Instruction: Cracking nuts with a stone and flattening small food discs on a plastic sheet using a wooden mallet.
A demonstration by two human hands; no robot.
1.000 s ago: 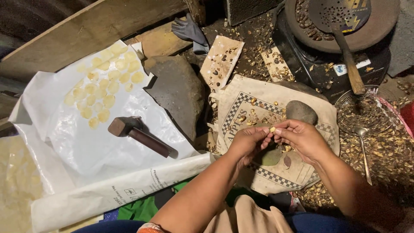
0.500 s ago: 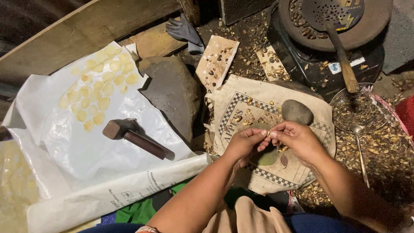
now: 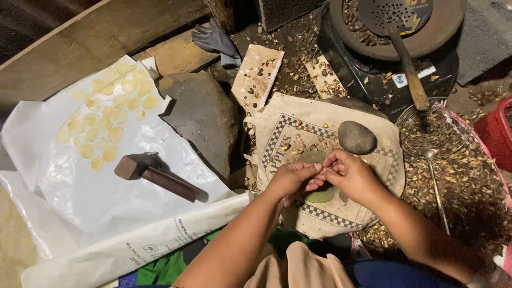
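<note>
From up here I see my left hand (image 3: 292, 180) and right hand (image 3: 349, 173) drawn together, fingertips touching and pinched on some very small thing between them that I cannot make out; they sit low over a cream cloth bag (image 3: 325, 165) with a checked border, creased and littered with brown shell bits. Just beyond the hands, on the cloth, rests a smooth, rounded grey stone (image 3: 357, 137). To the left lies a flat, rough dark stone slab (image 3: 205, 117), and beyond that a crinkled white plastic sheet (image 3: 96, 197) carrying rows of thin, pale yellow flattened discs (image 3: 109, 117) and a blocky wooden mallet (image 3: 154, 175) with a dark round handle. On the far right a black stove (image 3: 384, 80) bears a round pan, with a perforated ladle (image 3: 397, 21) and its wooden handle laid across. A wire sieve (image 3: 432, 133) and a metal spoon (image 3: 434, 181) lie among heaps of husks on the right. The ground is dark, dirt-like and strewn with shell litter; rough wooden planks (image 3: 106, 32) run along the far left.
</note>
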